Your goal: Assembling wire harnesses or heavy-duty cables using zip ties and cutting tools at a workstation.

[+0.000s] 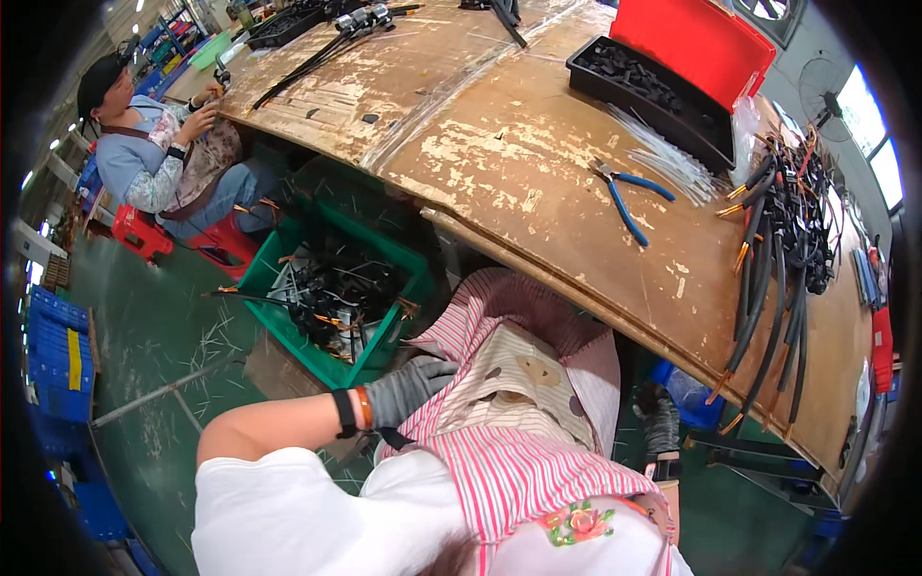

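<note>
My left hand [408, 389], in a grey knitted glove, rests on the side of my pink-striped apron [504, 480], fingers stretched out along the cloth. It holds nothing that I can see. My right hand [659, 418], also gloved, hangs low beside me under the table edge, close to a blue bin [693, 396]. Its fingers are dark and partly hidden, so their closing cannot be made out. On the worn wooden table [547, 206] ahead lie blue-handled cutting pliers [624, 197], apart from both hands.
Black cables [783, 250] with copper ends overhang the table's right side. White plastic strips [672, 158] lie beside a black tray [653, 96] of small black parts, with a red bin [691, 43] behind. A green crate [331, 288] of scrap stands left; a seated co-worker [173, 158] is beyond.
</note>
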A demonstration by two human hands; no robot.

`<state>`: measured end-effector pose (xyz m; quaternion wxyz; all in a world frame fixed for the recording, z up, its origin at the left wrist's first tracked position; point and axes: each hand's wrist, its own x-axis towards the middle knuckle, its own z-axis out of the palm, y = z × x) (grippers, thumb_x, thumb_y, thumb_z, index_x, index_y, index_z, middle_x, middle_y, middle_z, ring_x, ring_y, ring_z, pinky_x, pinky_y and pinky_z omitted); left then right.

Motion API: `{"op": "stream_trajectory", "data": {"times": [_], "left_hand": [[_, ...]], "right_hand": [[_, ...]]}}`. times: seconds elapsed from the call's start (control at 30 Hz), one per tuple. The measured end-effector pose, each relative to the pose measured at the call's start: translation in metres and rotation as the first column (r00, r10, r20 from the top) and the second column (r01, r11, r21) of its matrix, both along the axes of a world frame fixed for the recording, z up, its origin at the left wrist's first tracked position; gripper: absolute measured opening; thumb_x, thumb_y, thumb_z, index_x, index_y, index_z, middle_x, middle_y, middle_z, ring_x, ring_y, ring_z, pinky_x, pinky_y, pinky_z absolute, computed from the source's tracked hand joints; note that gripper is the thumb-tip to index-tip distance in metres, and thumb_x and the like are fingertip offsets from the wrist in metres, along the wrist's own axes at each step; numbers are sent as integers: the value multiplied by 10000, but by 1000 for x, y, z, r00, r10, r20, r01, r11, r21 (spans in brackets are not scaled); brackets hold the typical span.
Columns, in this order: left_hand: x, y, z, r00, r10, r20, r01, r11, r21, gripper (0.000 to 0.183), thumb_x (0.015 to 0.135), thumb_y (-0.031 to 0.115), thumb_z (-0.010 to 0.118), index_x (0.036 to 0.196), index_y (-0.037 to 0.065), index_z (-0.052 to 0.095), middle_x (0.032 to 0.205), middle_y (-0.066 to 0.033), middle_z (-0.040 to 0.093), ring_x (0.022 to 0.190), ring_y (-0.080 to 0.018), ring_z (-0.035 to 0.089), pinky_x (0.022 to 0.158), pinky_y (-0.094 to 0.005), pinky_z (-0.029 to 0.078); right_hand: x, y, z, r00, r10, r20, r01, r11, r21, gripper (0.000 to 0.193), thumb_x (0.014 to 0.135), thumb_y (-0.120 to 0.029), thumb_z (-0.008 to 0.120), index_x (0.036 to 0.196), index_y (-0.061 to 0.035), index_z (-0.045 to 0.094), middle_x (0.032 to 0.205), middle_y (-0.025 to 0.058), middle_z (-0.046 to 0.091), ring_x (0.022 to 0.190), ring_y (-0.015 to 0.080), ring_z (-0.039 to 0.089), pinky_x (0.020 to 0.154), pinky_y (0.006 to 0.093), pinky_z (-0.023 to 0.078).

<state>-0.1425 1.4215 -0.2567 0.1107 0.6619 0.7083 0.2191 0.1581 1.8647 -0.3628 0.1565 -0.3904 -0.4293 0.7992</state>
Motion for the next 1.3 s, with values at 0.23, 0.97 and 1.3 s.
{"op": "stream_trajectory", "data": {"times": [0.23, 0.97, 1.3], "left_hand": [[-14, -33, 4, 968, -169, -185, 150, 982, -112, 628, 664, 272, 633, 1211, 0, 485, 1294, -153, 466, 1170, -356, 454, 1009, -449, 361], [27, 15, 15, 893, 227, -388, -257, 966, -29, 271, 748, 151, 526, 983, 49, 616, 974, -89, 576, 968, -250, 547, 864, -361, 423], [12, 8, 5, 966, 105, -237, -117, 992, -38, 441, 738, 180, 535, 1157, 47, 506, 1043, -161, 498, 978, -306, 494, 871, -404, 419]], "right_hand": [[-1, -7, -2, 999, -20, 49, 20, 1000, 6, 282, 888, -317, 572, 1092, -124, 602, 1070, 105, 666, 920, 261, 643, 704, 395, 516], [-14, -6, -15, 996, 35, 83, -40, 997, 65, 304, 914, -368, 552, 1095, -139, 635, 1002, 49, 678, 818, 189, 627, 672, 330, 493], [-13, -15, 1, 994, 24, 111, -39, 990, 135, 336, 898, -390, 593, 1092, -119, 628, 997, 58, 677, 813, 187, 629, 682, 353, 500]]}}
